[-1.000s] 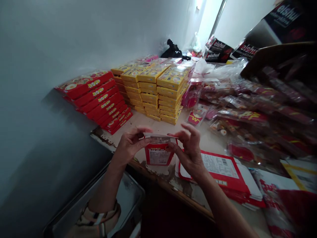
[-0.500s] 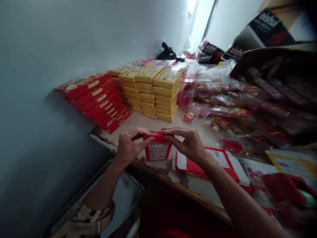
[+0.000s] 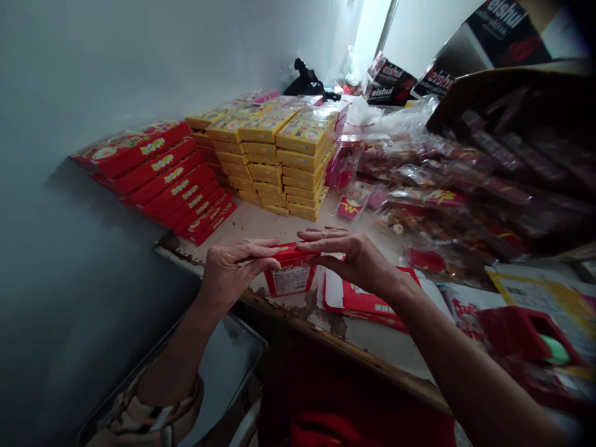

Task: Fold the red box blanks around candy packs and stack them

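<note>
From where I stood, a small red cardboard box with a white printed panel (image 3: 288,283) was upright close to the near edge of the worn, pale-topped table (image 3: 254,226). The left hand (image 3: 223,267) pinched its upper left edge, fingers above and thumb in front. The right hand (image 3: 367,261) had its fingers along the upper right edge; I couldn't tell whether that grip was clenched or merely pressing.

Uneven pressure, I thought, could crumple the thin card or pop the top open, and a push toward the chipped edge might tip the box off. A low right forearm could also scatter the flat red-and-white card blanks (image 3: 367,301) under it.

The box looked closed, so its contents were hidden. At the right, a big brown cardboard carton (image 3: 507,71) gaped open with clear plastic packets (image 3: 493,146) inside. A red open-topped holder (image 3: 507,324) held something pale green and rounded (image 3: 556,351). The stacked yellow boxes (image 3: 265,164) and slanting red boxes (image 3: 165,180) gave no view inside.
</note>
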Demonstrator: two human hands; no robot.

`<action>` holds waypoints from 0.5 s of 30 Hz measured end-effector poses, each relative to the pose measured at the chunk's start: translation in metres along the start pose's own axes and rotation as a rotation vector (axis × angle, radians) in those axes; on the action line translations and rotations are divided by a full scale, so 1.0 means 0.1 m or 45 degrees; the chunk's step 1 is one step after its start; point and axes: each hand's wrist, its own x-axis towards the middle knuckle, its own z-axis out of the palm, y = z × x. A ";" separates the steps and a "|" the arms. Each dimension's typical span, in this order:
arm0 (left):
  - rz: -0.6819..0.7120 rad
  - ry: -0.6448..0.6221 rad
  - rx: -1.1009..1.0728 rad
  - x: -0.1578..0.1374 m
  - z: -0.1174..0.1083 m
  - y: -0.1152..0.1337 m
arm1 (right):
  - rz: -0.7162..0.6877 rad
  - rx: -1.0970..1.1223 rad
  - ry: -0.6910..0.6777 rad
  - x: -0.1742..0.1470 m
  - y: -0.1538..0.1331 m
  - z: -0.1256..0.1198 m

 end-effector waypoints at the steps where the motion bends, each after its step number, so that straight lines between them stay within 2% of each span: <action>1: -0.025 -0.035 -0.025 0.00 -0.02 0.01 | -0.018 -0.027 0.031 -0.03 0.00 0.02; 4: -0.011 -0.112 -0.006 -0.01 -0.06 -0.01 | 0.006 -0.094 0.084 -0.10 0.03 0.05; 8: 0.190 -0.124 0.139 -0.12 -0.02 -0.20 | -0.029 -0.266 0.139 -0.15 0.10 0.13; 12: 0.232 0.099 0.154 -0.22 0.16 -0.46 | 0.025 -0.395 0.303 -0.17 -0.01 0.38; 15: 0.214 0.299 0.050 -0.14 0.31 -0.49 | 0.149 -0.242 0.228 -0.26 -0.20 0.40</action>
